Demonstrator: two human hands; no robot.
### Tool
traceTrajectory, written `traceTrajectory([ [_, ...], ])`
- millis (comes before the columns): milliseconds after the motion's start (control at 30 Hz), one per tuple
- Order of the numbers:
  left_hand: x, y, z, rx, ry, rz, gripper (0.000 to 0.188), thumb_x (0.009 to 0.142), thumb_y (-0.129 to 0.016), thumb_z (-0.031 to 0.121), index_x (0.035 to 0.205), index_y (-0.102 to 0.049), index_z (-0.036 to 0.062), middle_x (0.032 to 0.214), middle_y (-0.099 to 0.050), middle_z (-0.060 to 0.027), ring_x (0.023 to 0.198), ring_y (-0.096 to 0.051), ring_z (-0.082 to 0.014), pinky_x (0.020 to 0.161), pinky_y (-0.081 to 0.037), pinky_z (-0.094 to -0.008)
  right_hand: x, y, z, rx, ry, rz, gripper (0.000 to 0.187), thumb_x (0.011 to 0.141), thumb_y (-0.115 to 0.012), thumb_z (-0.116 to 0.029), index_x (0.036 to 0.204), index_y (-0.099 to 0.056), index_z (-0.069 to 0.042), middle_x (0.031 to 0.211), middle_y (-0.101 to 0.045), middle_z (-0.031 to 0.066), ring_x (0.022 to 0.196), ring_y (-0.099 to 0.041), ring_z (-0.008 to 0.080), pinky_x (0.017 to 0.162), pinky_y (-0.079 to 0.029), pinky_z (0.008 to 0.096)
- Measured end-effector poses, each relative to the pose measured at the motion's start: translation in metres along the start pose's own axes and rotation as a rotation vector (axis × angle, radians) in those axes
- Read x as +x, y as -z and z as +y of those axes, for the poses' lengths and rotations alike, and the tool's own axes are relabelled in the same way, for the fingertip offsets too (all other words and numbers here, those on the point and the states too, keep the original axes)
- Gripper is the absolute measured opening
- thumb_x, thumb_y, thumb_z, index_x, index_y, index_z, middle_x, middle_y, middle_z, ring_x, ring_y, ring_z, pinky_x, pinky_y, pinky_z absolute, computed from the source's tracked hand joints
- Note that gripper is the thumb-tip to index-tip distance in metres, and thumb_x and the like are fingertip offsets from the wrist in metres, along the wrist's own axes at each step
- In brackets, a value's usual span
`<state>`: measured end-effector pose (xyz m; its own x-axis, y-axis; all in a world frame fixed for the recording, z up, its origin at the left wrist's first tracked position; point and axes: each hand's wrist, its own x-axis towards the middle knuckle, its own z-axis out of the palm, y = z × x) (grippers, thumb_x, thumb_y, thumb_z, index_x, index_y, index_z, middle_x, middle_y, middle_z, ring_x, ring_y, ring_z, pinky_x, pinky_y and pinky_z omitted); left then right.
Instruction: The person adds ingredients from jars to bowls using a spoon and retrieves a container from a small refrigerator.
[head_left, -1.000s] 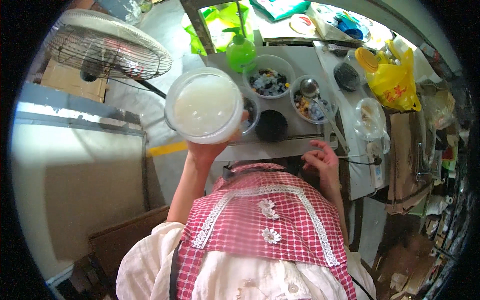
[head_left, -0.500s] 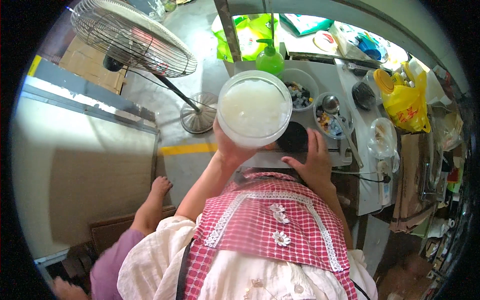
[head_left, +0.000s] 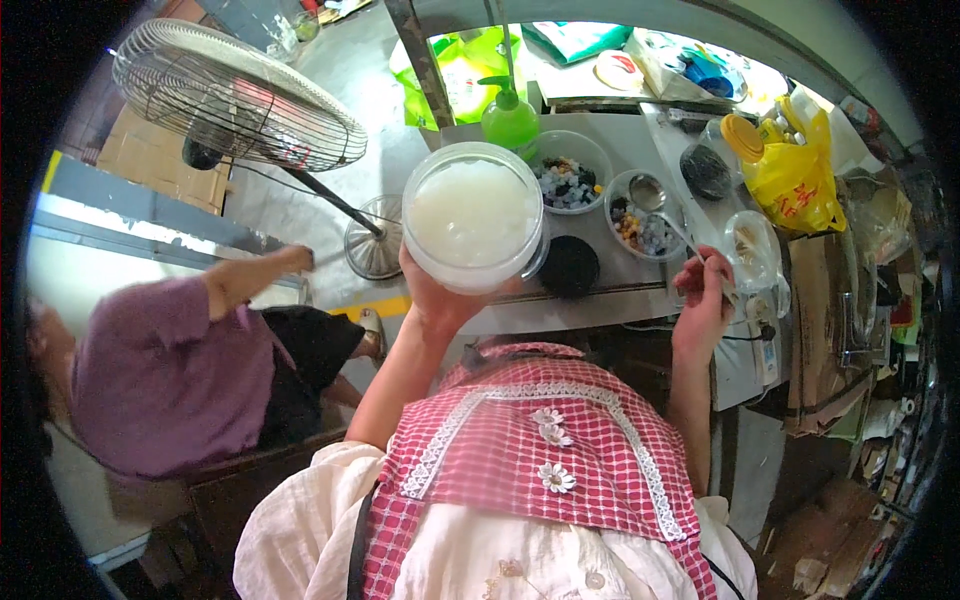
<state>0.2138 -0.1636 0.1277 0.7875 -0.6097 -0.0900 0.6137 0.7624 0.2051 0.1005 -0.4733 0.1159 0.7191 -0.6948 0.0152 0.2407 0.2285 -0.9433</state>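
The left hand (head_left: 440, 295) holds up a big round tub (head_left: 473, 215) of white icy stuff, fingers curled under its bottom. The tub is in the air over the front edge of the grey counter (head_left: 560, 305). The right hand (head_left: 703, 290) is closed around a thin spoon handle (head_left: 690, 245) near the counter's right front corner, beside a bowl of mixed bits (head_left: 645, 215).

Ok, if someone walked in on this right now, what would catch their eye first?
Most striking is the big clear tub of whitish slush, held up in the left hand at centre. Behind it, a steel counter carries bowls of mixed toppings, with a green pump bottle further back. A standing fan fills the upper left, and a person in a purple top bends low on the left.
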Motion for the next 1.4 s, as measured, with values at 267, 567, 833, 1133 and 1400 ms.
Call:
traceTrajectory([
  [267, -0.005, -0.01, -0.005, 0.08, 0.034, -0.17, 0.079, 0.095, -0.025, 0.066, 0.153, -0.032, 0.0134, 0.156, -0.037, -0.0139, 0.142, -0.038, -0.035, 0.111, -0.04, -0.0569, -0.003, -0.031, -0.129, 0.113, 0.177, -0.248, 0.027, 0.099, -0.058, -0.028, 0.1, -0.059, -0.001, 0.073, -0.055, 0.0056, 0.063, -0.053, 0.0129, 0.055, -0.045, 0.0283],
  [567, 0.0, -0.018, -0.02, 1.455, -0.662, -0.009, 0.085, 0.072, -0.086, 0.019, 0.144, -0.042, 0.0052, 0.136, -0.058, -0.0115, 0.123, -0.058, -0.0225, 0.106, -0.046, -0.0401, -0.022, -0.122, -0.206, -0.609, 0.543, -0.811, 0.027, 0.095, -0.062, -0.027, 0.088, -0.066, -0.002, 0.074, -0.059, 0.0051, 0.062, -0.053, 0.0129, 0.056, -0.04, 0.0257],
  [833, -0.005, -0.028, -0.018, 0.458, -0.229, -0.082, 0.052, 0.098, -0.055, 0.035, 0.14, -0.048, 0.0053, 0.136, -0.057, -0.0133, 0.123, -0.058, -0.0251, 0.107, -0.047, -0.0463, -0.013, -0.143, -0.206, -0.692, 0.623, -1.043, 0.011, 0.088, -0.062, -0.011, 0.089, -0.068, -0.002, 0.075, -0.063, 0.007, 0.065, -0.058, 0.0165, 0.061, -0.045, 0.0276],
  [1133, 0.001, -0.043, -0.015, 0.236, -0.057, 0.007, 0.06, 0.097, -0.046, 0.048, 0.144, -0.045, 0.01, 0.137, -0.056, -0.0141, 0.116, -0.062, -0.031, 0.084, -0.055, -0.0501, 0.001, -0.138, -0.177, -0.301, 0.057, -0.714, 0.021, 0.096, -0.061, -0.022, 0.092, -0.069, -0.002, 0.077, -0.066, 0.0023, 0.062, -0.059, 0.0071, 0.049, -0.043, 0.0209],
  [1400, 0.01, -0.046, -0.014, 0.188, -0.032, 0.022, 0.069, 0.095, -0.038, 0.06, 0.147, -0.042, 0.0147, 0.138, -0.055, -0.0148, 0.11, -0.066, -0.037, 0.062, -0.062, -0.0538, 0.012, -0.13, -0.171, -0.143, 0.061, -0.665, 0.022, 0.095, -0.061, -0.02, 0.093, -0.069, 0.0, 0.07, -0.062, 0.0038, 0.059, -0.057, 0.0091, 0.049, -0.043, 0.0231],
])
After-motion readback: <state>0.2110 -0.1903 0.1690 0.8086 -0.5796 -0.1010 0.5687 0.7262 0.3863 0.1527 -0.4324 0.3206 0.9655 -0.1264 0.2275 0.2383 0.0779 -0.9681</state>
